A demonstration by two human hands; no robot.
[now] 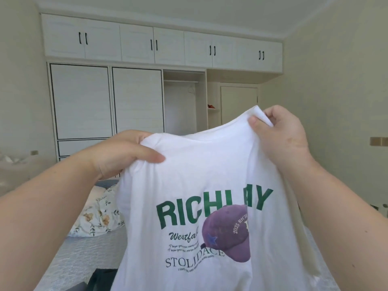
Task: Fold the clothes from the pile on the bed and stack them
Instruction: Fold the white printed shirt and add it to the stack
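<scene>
A white T-shirt [210,175] with green lettering and a purple cap print hangs in the air in front of me, its printed side facing me. My left hand [123,154] pinches the shirt's upper left edge, thumb on the front. My right hand [281,131] grips the upper right edge a little higher, fingers curled over the fabric. The shirt's lower part runs out of the frame at the bottom and hides most of the bed behind it.
The bed [84,255] with a grey-blue cover lies below, with a floral pillow [98,215] at its left. A dark garment [100,279] shows at the bottom edge. White wardrobes [136,97] fill the far wall.
</scene>
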